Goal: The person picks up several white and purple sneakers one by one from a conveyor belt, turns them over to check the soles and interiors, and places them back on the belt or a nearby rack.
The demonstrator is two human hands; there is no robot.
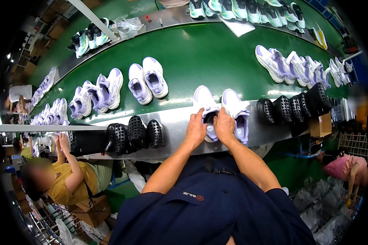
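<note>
A white and lavender sneaker (203,96) stands at the near edge of the bench, toe pointing away from me. My left hand (196,128) grips the left side of its opening. On the opposite side, my right hand (224,125) closes its fingers on the collar, close to the tongue. The fingertips are partly hidden at the shoe's dark opening. Just right of it rests a matching sneaker (232,100), its tongue flap lifted, with my right hand close against it. Both shoes lie partly on the steel ledge (178,121) and partly on the green surface (204,53).
Black shoe-shaped forms with round holes (137,131) line the ledge at left, and more forms (283,108) at right. White-lavender sneakers (148,79) stand on the green surface at left, others (288,65) at right. Mint-green shoes (241,10) line the far side. A person in yellow (71,181) works at left.
</note>
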